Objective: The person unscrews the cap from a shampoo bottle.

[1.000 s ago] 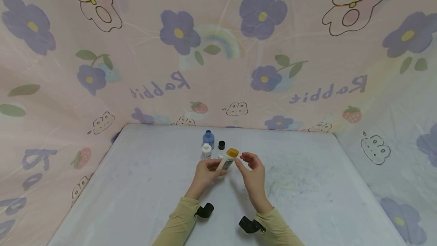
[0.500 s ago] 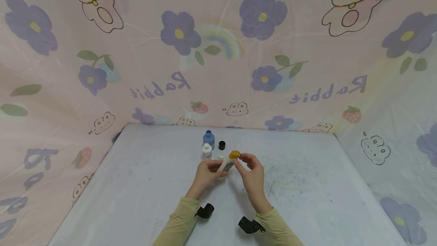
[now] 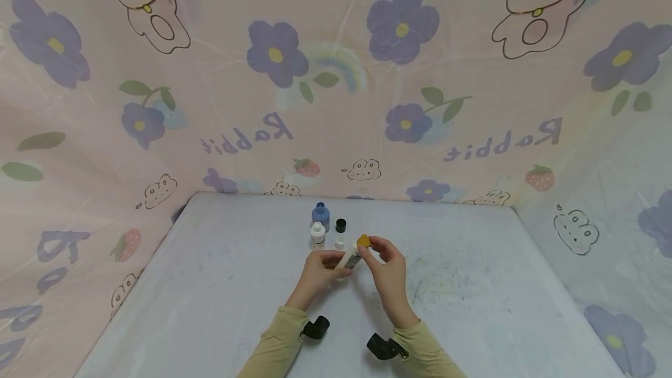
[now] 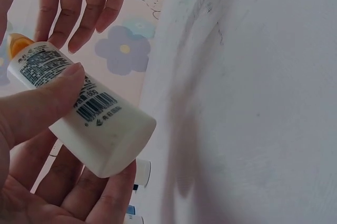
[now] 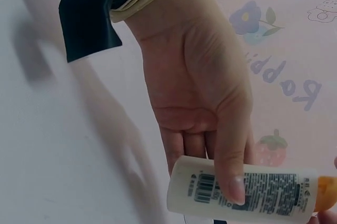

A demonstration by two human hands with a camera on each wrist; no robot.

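My left hand (image 3: 317,268) grips a white plastic bottle (image 3: 349,259), held tilted above the table. In the left wrist view its thumb lies across the bottle's printed label (image 4: 97,103), which carries a barcode. An orange cap (image 3: 363,240) sits at the bottle's upper end. My right hand (image 3: 391,270) pinches this cap between thumb and index finger. Its other fingers show spread out in the left wrist view, while in the right wrist view only its fingertips (image 5: 327,217) appear beside the cap.
Behind the hands stand an uncapped blue bottle (image 3: 321,218) and an uncapped small white bottle (image 3: 318,238). A black cap (image 3: 340,225) and a white cap (image 3: 340,243) lie to their right. Faint marks stain the white tabletop (image 3: 446,284). Patterned cloth (image 3: 336,104) surrounds the table.
The right fingers, apart from the cap a second ago, have closed on it. The orange cap has turned and looks narrower. The left hand still holds the bottle in nearly the same place.
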